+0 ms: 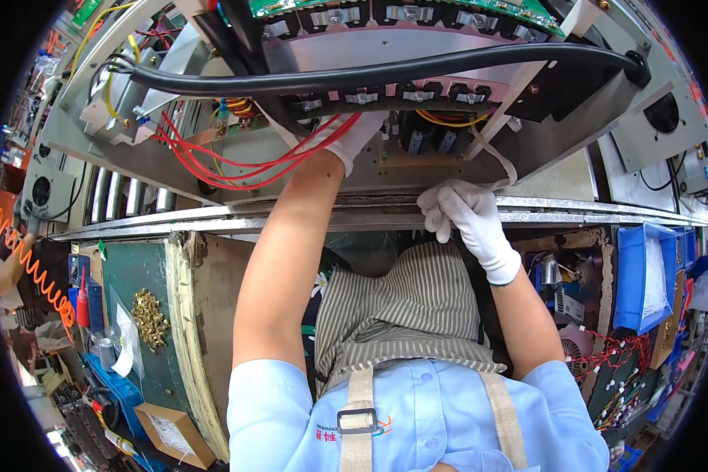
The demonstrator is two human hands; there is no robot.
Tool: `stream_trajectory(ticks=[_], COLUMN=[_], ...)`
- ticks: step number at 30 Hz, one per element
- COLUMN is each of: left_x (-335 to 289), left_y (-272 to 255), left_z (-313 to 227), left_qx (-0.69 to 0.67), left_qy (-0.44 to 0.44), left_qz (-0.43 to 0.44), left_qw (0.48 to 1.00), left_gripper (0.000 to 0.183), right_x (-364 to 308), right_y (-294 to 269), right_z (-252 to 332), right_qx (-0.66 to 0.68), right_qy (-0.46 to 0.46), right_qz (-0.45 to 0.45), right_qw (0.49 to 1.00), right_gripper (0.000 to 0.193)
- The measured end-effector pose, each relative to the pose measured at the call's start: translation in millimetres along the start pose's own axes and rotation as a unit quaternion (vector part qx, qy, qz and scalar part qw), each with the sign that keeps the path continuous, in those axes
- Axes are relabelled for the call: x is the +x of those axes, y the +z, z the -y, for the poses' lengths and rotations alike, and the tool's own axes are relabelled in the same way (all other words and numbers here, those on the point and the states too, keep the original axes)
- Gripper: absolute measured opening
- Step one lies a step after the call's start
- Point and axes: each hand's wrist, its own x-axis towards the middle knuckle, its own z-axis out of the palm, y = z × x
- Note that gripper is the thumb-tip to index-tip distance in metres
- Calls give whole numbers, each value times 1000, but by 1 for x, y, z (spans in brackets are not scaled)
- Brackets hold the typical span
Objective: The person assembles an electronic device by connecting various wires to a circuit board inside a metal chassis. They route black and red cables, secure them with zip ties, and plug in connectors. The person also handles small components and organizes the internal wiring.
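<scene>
A metal chassis stands in front of me with its open side facing me. My left hand, in a white glove, reaches inside it beneath a row of black components clamped with metal clips; its fingers are hidden there. Red wires loop across the left wrist. Above, a thick black cable spans the chassis from side to side. My right hand, also gloved, is closed at the bench's front edge, its fingertips curled together. Whatever may be in them is too small to make out. A pale flat ribbon hangs just above this hand.
Metal rollers lie left of the chassis. Below them, brass-coloured fasteners are heaped on a green surface near an orange coiled hose. At right are a blue bin and tangled red wiring. Someone's hand shows far left.
</scene>
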Motion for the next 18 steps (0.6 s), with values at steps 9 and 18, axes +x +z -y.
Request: stream_trajectory(ticks=[9,18], left_x=[-3,-7], left_y=[-9,-12], left_z=[0,-10], left_qx=[-11,-1], left_qy=[2,-12], left_qz=[7,-10], left_qw=[1000,1000], left_gripper=[31,32], right_x=[-2,-1], right_y=[-1,-1], right_z=[-1,5], right_qx=[-24,-35], right_qy=[2,-7], right_qz=[0,4], right_qw=[1000,999], right_gripper=[32,34])
